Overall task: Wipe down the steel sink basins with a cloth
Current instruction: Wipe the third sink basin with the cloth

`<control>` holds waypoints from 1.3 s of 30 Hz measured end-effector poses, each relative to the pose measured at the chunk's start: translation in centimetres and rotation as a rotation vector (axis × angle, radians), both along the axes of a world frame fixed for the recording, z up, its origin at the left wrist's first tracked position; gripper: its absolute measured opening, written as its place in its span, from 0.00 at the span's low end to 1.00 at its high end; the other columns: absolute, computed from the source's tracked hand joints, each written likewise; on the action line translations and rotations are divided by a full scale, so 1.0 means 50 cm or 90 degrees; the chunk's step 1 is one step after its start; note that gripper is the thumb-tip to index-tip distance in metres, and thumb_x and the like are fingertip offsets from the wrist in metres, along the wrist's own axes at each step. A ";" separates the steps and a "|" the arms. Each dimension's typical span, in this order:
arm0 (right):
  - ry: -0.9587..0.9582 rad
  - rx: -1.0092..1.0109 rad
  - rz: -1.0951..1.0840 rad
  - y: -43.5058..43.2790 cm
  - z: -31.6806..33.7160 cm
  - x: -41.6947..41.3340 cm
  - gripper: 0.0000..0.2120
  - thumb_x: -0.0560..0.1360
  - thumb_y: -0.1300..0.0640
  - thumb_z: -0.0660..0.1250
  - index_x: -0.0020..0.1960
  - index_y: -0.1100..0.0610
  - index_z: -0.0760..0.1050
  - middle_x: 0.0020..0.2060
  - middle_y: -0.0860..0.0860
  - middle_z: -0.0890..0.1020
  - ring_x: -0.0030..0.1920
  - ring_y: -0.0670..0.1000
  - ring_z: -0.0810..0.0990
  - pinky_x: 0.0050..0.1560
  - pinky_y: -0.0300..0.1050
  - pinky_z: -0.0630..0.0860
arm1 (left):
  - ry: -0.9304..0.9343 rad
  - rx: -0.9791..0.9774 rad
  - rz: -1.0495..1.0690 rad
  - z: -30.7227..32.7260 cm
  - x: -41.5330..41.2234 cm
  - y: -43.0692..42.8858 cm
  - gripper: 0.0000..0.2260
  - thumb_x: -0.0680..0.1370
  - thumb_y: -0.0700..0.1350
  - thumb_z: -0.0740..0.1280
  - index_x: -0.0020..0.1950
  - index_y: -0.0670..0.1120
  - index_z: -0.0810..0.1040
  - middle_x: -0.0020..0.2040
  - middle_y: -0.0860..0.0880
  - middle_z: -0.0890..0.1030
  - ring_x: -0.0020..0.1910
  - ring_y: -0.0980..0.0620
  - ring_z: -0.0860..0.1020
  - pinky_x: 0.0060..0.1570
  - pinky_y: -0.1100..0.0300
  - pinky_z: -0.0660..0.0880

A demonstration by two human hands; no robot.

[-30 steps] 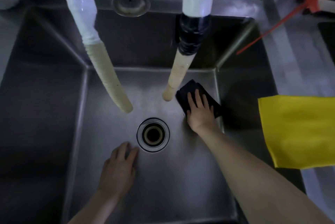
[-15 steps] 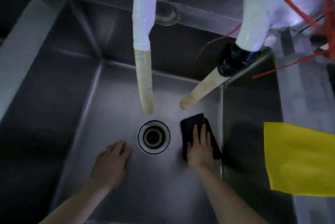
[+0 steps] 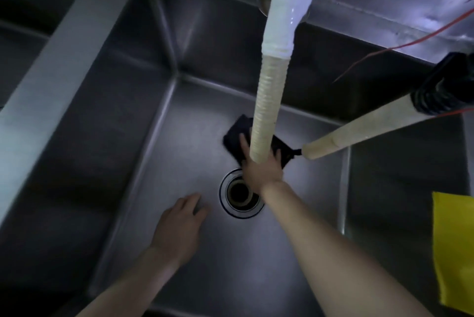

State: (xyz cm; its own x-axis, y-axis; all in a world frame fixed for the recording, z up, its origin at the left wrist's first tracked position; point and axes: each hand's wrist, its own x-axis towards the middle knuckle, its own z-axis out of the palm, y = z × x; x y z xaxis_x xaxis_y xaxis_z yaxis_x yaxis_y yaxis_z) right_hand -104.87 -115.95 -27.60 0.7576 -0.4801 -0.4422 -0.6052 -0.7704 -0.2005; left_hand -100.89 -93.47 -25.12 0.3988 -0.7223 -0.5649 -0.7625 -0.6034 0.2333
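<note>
The steel sink basin [image 3: 179, 152] fills the view, with a round drain [image 3: 241, 195] in its floor. A dark cloth [image 3: 234, 138] lies flat on the basin floor just beyond the drain, under the end of a hanging hose. My right hand [image 3: 260, 172] presses on the cloth with fingers spread; the hose hides part of the fingers and the cloth. Left of the drain, my left hand [image 3: 179, 224] rests flat on the basin floor, fingers slightly apart, holding nothing.
Two hoses hang into the basin: a white and beige ribbed hose [image 3: 266, 111] and a beige hose with a black collar [image 3: 359, 134]. A yellow cloth [image 3: 454, 247] hangs over the right rim. Red cords [image 3: 400, 47] trail at the back right. Another basin lies to the left.
My right hand has slid the dark cloth from the right of the drain to the far side of it, under the ribbed hose. The camera view has shifted; my left hand has stayed by the drain.
</note>
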 end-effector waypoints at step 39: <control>0.133 0.131 0.470 0.271 0.064 -0.288 0.37 0.79 0.59 0.59 0.78 0.42 0.40 0.77 0.44 0.36 0.77 0.53 0.35 0.74 0.62 0.39 | 0.014 0.020 -0.172 0.083 -0.002 0.075 0.27 0.77 0.45 0.61 0.76 0.55 0.59 0.79 0.47 0.53 0.77 0.47 0.55 0.68 0.50 0.66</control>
State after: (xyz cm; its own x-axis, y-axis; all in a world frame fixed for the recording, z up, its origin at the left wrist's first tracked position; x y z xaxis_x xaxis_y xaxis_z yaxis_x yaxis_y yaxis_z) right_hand -119.30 -102.40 -24.41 0.7396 0.2214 -0.6356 0.0075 -0.9470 -0.3212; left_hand -100.97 -89.70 -20.99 0.1821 -0.7831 -0.5946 -0.8916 -0.3865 0.2361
